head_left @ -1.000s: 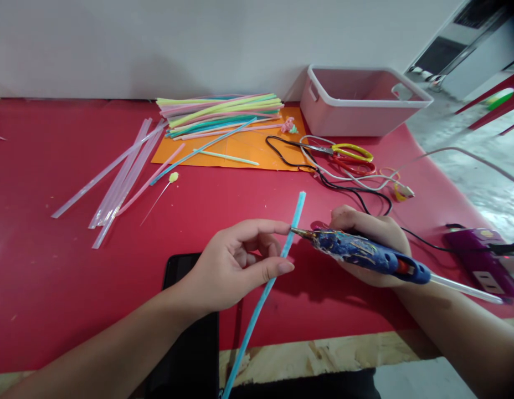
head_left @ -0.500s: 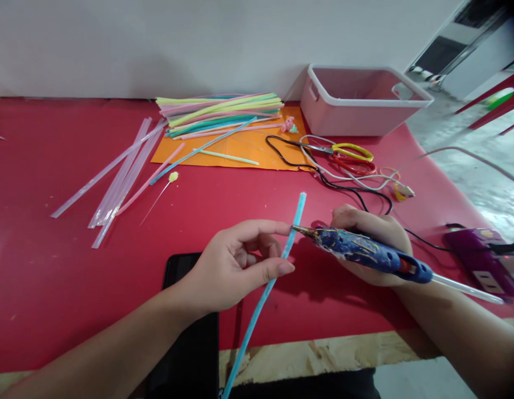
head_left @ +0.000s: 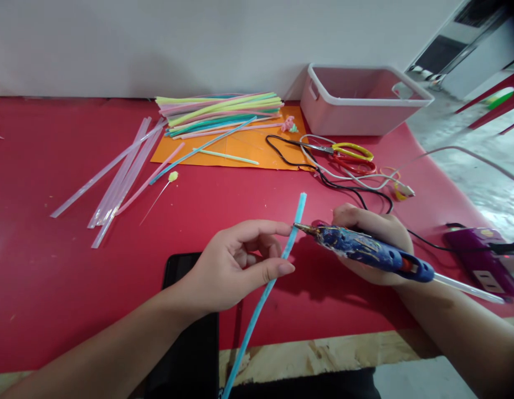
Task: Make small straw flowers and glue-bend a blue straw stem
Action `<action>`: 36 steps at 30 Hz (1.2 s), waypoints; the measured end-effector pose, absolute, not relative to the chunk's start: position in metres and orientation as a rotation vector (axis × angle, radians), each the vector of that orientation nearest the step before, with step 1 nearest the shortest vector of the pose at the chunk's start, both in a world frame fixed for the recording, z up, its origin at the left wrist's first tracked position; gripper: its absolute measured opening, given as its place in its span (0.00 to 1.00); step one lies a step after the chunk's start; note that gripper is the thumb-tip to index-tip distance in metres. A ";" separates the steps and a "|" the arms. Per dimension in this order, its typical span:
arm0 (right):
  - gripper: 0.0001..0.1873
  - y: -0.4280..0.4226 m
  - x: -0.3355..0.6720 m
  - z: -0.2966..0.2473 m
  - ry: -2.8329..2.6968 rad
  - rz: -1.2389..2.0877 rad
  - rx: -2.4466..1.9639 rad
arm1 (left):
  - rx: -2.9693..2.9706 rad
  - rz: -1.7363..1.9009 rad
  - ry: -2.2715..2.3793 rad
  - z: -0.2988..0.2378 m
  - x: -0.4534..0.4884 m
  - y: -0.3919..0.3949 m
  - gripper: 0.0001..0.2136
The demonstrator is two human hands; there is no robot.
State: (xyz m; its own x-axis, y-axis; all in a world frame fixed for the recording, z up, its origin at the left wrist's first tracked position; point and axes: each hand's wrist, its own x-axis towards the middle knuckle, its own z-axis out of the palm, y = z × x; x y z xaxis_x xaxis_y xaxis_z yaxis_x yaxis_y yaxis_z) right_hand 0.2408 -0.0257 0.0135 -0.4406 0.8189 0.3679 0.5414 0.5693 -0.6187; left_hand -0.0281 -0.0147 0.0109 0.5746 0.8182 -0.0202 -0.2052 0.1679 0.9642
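My left hand point(head_left: 244, 266) holds a light blue pipe cleaner point(head_left: 257, 313) between thumb and fingers. The fuzzy strip slants from its free upper end down past the table's front edge. In my right hand point(head_left: 375, 233) is a blue hot glue gun point(head_left: 365, 249), its body streaked with dried glue. Its metal nozzle meets the pipe cleaner close to my left index fingertip. A clear glue stick point(head_left: 468, 289) juts from the gun's back end. My right fingers wrap the handle, partly hidden behind the gun.
Pipe cleaners point(head_left: 224, 113) lie bundled on an orange sheet point(head_left: 236, 152). Scissors point(head_left: 352, 152) and cables sit beneath a pink bin point(head_left: 344, 119). Clear pinkish strips point(head_left: 128, 172) and a yellow-tipped wire point(head_left: 173, 177) are left. A phone point(head_left: 186, 354) and purple power strip point(head_left: 481, 257) flank my hands.
The glue gun has shifted very slightly, its nozzle staying at the pipe cleaner. My left hand and the pipe cleaner look unmoved.
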 end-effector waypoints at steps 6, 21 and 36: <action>0.08 -0.027 0.238 0.013 -2.114 0.495 -1.106 | 1.168 0.810 0.598 0.010 -0.029 -0.015 0.15; 0.09 -0.031 0.240 0.013 -2.077 0.503 -1.197 | 1.177 0.789 0.572 0.009 -0.030 -0.016 0.17; 0.06 -0.027 0.234 0.019 -2.079 0.473 -1.116 | 1.189 0.780 0.530 0.010 -0.030 -0.018 0.21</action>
State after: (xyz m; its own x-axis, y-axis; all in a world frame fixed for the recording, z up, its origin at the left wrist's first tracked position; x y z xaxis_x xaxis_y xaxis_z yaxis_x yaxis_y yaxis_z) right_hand 0.2341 -0.0266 0.0194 -0.3668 0.8297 0.4207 0.5662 0.5579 -0.6067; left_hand -0.0296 -0.0180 0.0098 0.6346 0.7722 0.0321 -0.2541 0.1693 0.9522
